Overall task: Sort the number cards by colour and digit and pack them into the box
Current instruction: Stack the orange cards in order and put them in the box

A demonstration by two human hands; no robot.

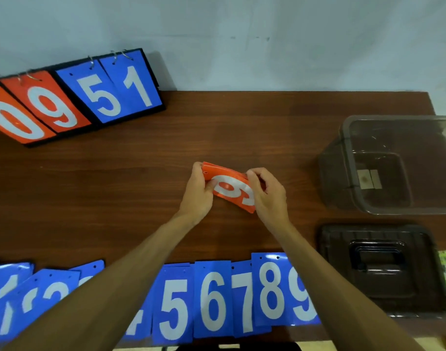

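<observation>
Wooden table (pixel 242 127), number cards, box, 2 hands.
Blue cards (pixel 211 300) in a row along the near edge; open clear box (pixel 348 160) at right; orange card stack (pixel 229 188) mid-table, long axis far-left to near-right, punched end left, its ends pinched by left hand (pixel 198 193) and right hand (pixel 270 196).

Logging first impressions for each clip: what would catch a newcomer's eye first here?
The stack of orange number cards, a white 9 on top, held between left hand and right hand mid-table, draws the eye first. Then the row of blue number cards along the near edge, and the black flip scoreboard reading 0951 at far left.
</observation>
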